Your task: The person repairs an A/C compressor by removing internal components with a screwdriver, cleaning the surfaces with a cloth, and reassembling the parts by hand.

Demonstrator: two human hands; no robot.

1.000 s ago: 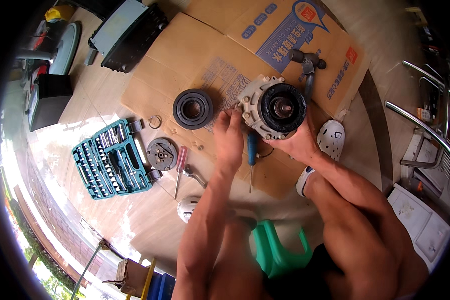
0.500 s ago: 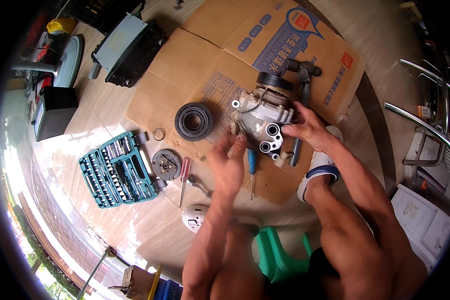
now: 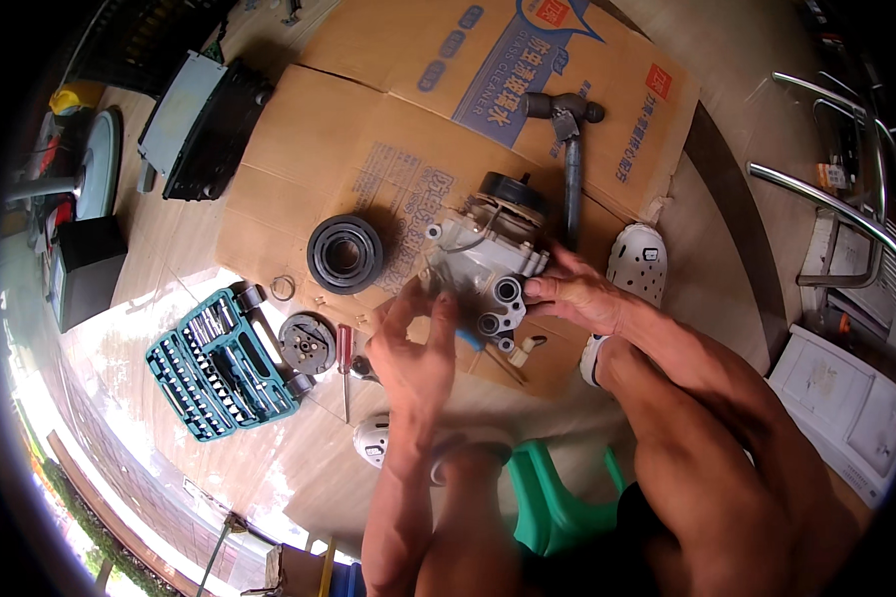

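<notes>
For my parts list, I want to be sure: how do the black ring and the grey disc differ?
The black ring looks larger than the grey disc. The ring has a large central opening; the disc has a mostly closed face. The ring lies on the cardboard, the disc on the floor. Both are round and lie flat.
</notes>
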